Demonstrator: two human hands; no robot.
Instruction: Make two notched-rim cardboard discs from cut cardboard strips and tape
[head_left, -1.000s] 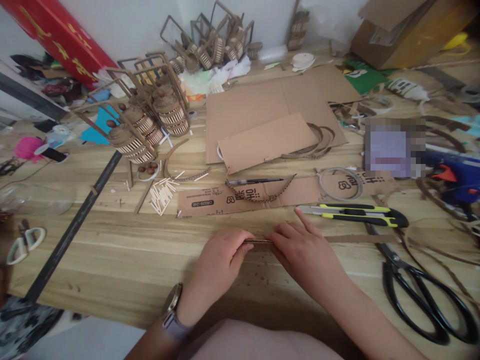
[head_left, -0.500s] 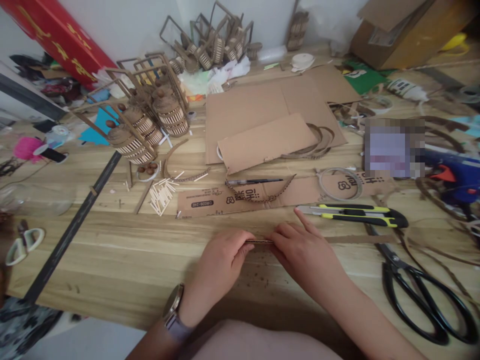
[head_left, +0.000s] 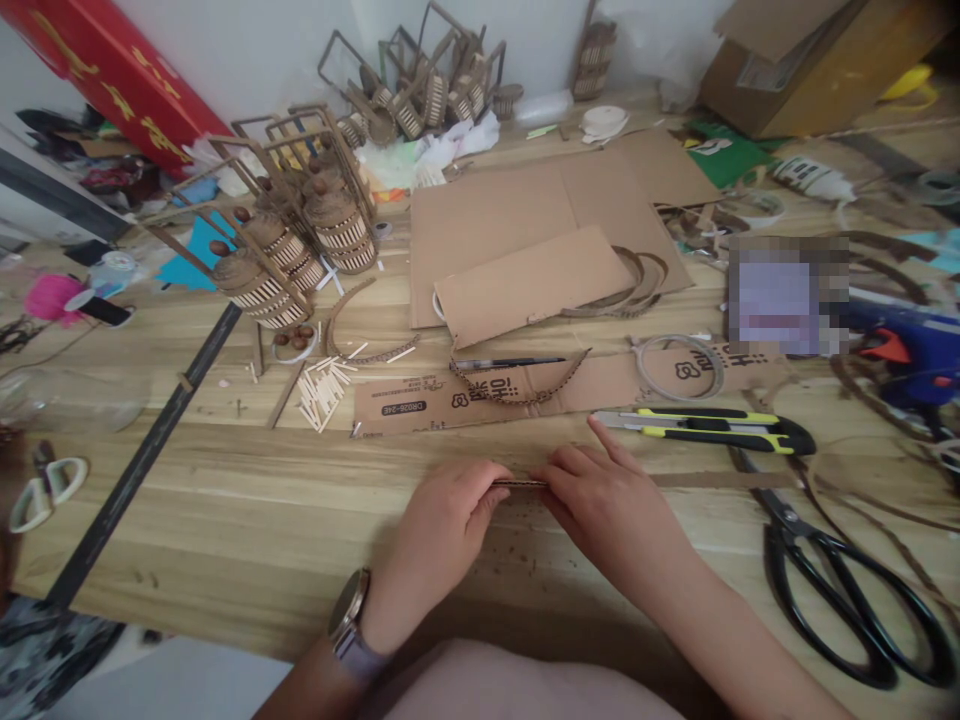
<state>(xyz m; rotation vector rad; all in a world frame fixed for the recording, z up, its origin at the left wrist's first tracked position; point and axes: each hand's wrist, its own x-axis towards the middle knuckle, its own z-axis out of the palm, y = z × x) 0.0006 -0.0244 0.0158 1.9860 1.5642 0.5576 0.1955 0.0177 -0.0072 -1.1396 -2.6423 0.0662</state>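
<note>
**Pinching a cardboard strip [head_left: 519,483] between fingertips**

The cardboard strip lies along the wooden table [head_left: 225,520], just below the yellow-and-black utility knife [head_left: 705,425]. The left hand [head_left: 442,530] and right hand [head_left: 607,510] each close their fingertips on it, left of the knife. Neither hand has shifted in the last second. Black scissors [head_left: 847,590] lie below the knife.

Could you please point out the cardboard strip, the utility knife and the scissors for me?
cardboard strip [head_left: 720,480], head view, on its uncovered right part.
utility knife [head_left: 712,428], head view, on the middle of its yellow-and-black body.
scissors [head_left: 784,522], head view, near the pivot of the blades.
</note>
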